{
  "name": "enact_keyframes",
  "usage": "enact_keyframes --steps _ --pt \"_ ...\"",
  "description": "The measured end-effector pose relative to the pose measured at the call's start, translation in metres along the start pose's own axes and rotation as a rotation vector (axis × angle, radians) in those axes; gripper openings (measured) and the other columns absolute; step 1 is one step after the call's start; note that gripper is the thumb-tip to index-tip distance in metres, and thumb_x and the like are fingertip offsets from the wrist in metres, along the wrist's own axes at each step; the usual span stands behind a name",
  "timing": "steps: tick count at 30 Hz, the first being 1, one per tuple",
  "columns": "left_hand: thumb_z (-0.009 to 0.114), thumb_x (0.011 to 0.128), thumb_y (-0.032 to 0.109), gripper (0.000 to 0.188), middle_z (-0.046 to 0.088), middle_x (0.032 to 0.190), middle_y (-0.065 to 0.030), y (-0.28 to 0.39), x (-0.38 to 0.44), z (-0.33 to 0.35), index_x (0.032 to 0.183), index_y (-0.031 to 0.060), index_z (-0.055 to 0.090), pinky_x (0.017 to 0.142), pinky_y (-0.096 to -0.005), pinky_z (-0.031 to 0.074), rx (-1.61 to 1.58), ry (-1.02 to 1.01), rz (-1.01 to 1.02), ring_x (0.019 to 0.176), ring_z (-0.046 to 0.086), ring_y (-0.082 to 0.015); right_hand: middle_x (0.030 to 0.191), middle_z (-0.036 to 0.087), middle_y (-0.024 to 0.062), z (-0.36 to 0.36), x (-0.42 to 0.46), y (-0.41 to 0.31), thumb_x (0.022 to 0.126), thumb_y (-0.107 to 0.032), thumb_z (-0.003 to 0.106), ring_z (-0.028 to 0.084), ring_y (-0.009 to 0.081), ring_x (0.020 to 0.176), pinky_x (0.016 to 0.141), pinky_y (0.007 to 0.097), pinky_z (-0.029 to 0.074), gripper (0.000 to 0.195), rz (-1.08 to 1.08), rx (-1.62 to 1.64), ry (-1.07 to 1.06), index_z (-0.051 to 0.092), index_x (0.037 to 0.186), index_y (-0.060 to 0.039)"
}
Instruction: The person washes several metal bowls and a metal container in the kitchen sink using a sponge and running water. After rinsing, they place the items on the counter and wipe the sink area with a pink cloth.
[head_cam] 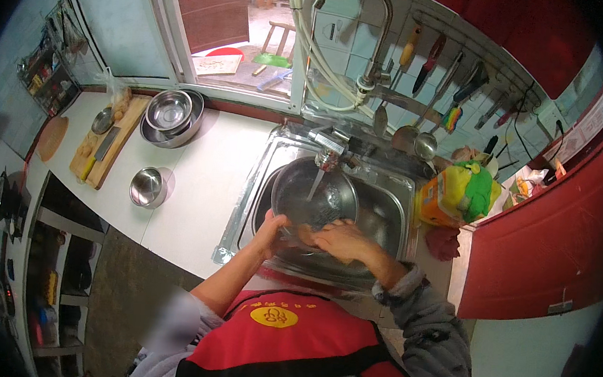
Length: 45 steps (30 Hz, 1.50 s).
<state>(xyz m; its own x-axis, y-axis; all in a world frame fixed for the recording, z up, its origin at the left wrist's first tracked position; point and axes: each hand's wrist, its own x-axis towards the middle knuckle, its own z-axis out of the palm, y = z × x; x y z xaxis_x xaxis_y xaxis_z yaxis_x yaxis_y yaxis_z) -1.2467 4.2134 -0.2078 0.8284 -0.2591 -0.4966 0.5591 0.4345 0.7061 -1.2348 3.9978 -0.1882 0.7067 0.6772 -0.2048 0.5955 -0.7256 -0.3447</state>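
Water runs from the metal tap [327,157] into a round metal bowl [301,188] inside the stainless steel sink [383,224]. My left hand [272,234] grips the near left rim of the bowl. At the near right side of the bowl lies my right hand [342,239], palm down, its fingers over the rim. Something orange-brown shows by its fingertips; whether it is a finger or an object I cannot tell. The underside of my right hand is hidden.
Left on the white counter [211,192] stand a small metal bowl [147,187], nested metal bowls [169,114] and a wooden cutting board [119,147] with a cleaver [106,144]. Utensils hang behind the sink; a yellow-green package [455,192] stands right.
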Motion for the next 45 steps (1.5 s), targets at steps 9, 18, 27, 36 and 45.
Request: enact_keyframes --steps 9,18,27,36,45 --pt "0.056 0.072 0.013 0.061 0.045 0.117 -0.0127 -0.034 0.009 0.001 0.126 0.0122 0.027 0.082 -0.0537 0.052 -0.119 -0.084 -0.135 0.108 0.052 -0.0348 0.107 0.055 0.0143 0.037 0.065 0.035 0.076 -0.016 0.064 0.052 0.0331 0.100 0.086 0.0408 0.043 0.027 0.239 0.278 0.338 0.063 0.101 -0.0070" --pt "0.045 0.073 0.016 0.050 0.054 0.118 -0.0225 -0.024 -0.003 -0.006 0.118 -0.0053 0.047 0.095 -0.0573 0.043 -0.219 -0.262 -0.383 0.111 0.054 -0.0381 0.095 0.055 -0.0005 -0.011 0.065 -0.008 0.076 -0.016 0.054 0.049 0.0159 0.095 0.080 0.0291 0.037 0.014 -0.605 -0.646 0.090 0.065 0.085 -0.0131" --pt "0.051 0.073 0.016 0.049 0.054 0.117 -0.0180 -0.017 0.001 -0.019 0.118 -0.0016 0.048 0.087 -0.0539 0.049 -0.124 -0.113 -0.120 0.107 0.055 -0.0339 0.101 0.063 0.0084 0.002 0.052 0.016 0.071 -0.021 0.064 0.059 0.0242 0.096 0.077 0.0392 0.047 0.036 0.110 -0.227 -0.415 0.061 0.103 -0.0033" --pt "0.053 0.087 0.054 0.065 0.052 0.126 -0.0107 -0.049 0.010 -0.017 0.132 0.0089 0.039 0.082 -0.0422 0.054 0.009 -0.138 -0.157 0.109 0.057 -0.0258 0.097 0.065 0.0124 0.052 0.097 0.003 0.080 -0.018 0.064 0.062 0.0219 0.087 0.076 0.0340 0.048 0.031 0.417 0.973 0.367 0.060 0.105 -0.0002" --pt "0.045 0.084 0.067 0.073 0.050 0.127 -0.0111 -0.031 0.009 -0.003 0.134 0.0143 0.036 0.094 -0.0469 0.043 -0.017 0.020 0.003 0.109 0.055 -0.0261 0.124 0.051 0.0092 -0.014 0.059 -0.060 0.090 -0.034 0.053 0.050 0.0178 0.110 0.092 0.0315 0.042 0.049 0.554 1.539 -0.056 0.044 0.132 -0.0087"
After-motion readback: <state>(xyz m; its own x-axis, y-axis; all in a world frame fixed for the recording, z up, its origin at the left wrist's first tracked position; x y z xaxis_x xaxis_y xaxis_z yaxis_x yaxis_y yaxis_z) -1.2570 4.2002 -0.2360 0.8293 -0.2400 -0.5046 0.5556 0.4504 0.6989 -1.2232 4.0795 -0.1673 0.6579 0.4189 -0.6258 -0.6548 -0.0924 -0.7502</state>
